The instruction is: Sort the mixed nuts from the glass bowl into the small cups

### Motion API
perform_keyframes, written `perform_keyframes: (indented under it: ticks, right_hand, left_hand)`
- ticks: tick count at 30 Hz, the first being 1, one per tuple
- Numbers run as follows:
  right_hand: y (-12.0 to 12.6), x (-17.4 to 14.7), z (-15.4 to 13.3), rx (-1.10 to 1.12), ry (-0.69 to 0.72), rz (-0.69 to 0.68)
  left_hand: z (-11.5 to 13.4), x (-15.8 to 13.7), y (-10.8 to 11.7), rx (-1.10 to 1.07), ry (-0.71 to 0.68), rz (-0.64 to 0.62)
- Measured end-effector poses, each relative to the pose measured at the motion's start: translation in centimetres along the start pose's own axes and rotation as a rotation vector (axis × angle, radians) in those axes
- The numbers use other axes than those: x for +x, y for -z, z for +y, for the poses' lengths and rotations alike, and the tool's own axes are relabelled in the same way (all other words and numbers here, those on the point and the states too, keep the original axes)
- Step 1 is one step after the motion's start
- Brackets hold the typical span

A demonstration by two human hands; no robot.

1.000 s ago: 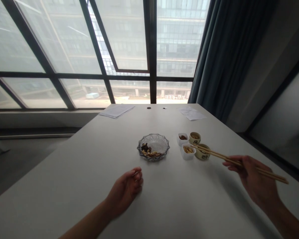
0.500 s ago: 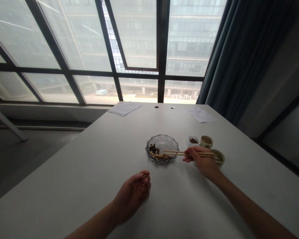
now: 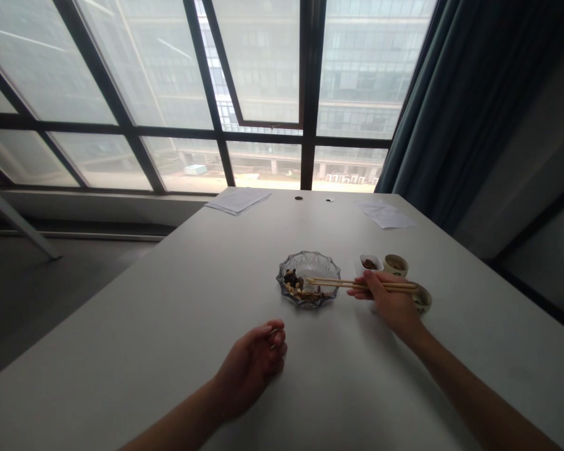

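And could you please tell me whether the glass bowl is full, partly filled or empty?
The glass bowl is partly filled: dark and pale pieces lie at its left and near side, with bare glass beyond.

The left hand [image 3: 254, 368] and the right hand [image 3: 395, 308] are seen bare, and the slender left forearm [image 3: 183, 416] and right forearm [image 3: 470, 382] are likewise uncovered as far as shown.

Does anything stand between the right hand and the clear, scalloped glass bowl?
Nothing visible does. The tan wooden chopsticks in the right hand cross over the right rim of the bowl, tips over its inside. Contact with the dark and yellowish food pieces is unclear.
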State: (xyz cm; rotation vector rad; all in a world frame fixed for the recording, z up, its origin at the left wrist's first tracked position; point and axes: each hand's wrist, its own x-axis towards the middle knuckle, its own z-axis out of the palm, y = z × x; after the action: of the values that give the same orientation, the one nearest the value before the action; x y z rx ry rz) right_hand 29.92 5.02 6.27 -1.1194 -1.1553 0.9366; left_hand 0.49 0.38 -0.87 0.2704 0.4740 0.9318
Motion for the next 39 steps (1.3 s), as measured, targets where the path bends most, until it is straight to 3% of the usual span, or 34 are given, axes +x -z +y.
perform_keyframes:
  ticks: [7, 12, 16, 26, 39]
  right_hand:
    - [5.7, -1.4, -3.8, -0.011, 0.118, 0.207]
    - [10.9, -3.8, -2.7, 0.048, 0.158, 0.376]
    - [13.1, -5.5, -1.2, 0.057, 0.1, 0.471]
    - [13.4, -5.6, 0.0, 0.126, 0.011, 0.532]
    - [12.7, -5.8, -0.2, 0.129, 0.067, 0.527]
  left_hand:
    - [0.2, 0.1, -0.2, 0.008, 0.001, -0.014]
    - [0.2, 0.1, -0.3, 0.015, -0.002, -0.01]
    - [0.3, 0.0, -0.5, 0.024, -0.008, -0.001]
    - [0.6, -0.3, -0.8, 0.033, -0.004, 0.013]
    - [0.5, -0.1, -0.7, 0.029, -0.003, 0.003]
